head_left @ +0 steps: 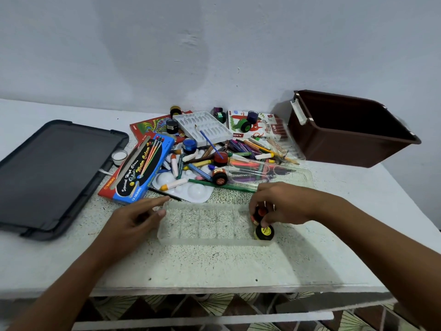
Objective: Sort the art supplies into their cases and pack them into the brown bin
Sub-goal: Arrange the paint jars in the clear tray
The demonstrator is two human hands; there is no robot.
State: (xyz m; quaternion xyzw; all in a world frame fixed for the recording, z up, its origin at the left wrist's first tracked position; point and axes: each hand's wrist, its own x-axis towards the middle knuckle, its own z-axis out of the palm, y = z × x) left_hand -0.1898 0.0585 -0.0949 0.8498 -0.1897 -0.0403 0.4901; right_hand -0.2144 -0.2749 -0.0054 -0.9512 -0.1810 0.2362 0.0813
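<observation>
A clear plastic tray [202, 241] with compartments lies on the table in front of me. At its right end stands a small paint pot with a yellow label [264, 232]. My right hand [279, 206] is closed on a second pot with a red cap [259, 215], just behind the yellow one and over the tray's right end. My left hand [136, 220] rests at the tray's left edge, fingers apart, holding nothing. The brown bin [348, 149] stands at the back right, with nothing visible inside it.
A heap of paint pots, crayons, pencils and brushes [214, 158] lies behind the tray, with a blue water-colour box [140, 168], a white palette [188, 189], a white insert tray [202, 127] and a clear pen case [267, 173]. A dark lid [50, 173] lies at left.
</observation>
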